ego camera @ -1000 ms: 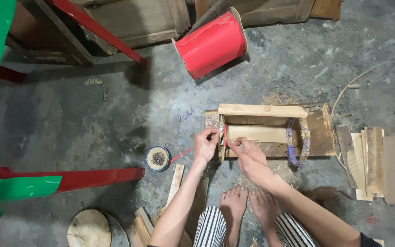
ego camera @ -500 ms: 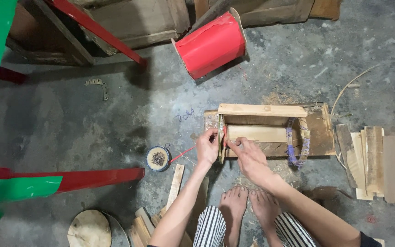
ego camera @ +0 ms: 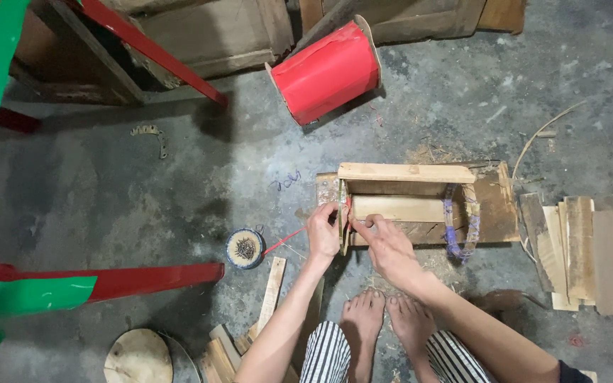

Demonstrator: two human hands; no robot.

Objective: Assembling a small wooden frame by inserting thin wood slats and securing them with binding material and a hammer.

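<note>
A small wooden frame (ego camera: pixel 407 172) of flat slats lies on the concrete floor in front of my bare feet. A blue-violet band (ego camera: pixel 457 225) is wound around its right part. My left hand (ego camera: pixel 323 232) pinches a red string (ego camera: pixel 284 240) at the frame's left end. That string runs down-left to a small round spool (ego camera: pixel 244 248) on the floor. My right hand (ego camera: pixel 386 243) rests against the frame beside the left hand, its fingertips on the same red string at the left upright.
A big roll of red sheet (ego camera: pixel 328 69) lies on its side behind the frame. Loose wooden slats (ego camera: pixel 580 248) sit at the right. More wood scraps (ego camera: pixel 269 292) and a round wooden disc (ego camera: pixel 138 357) are at lower left. Red and green painted bars (ego camera: pixel 51 291) stand at the left.
Both hands stay at the frame's left end; the left hand has shifted slightly along the red string. Nothing else has moved.
</note>
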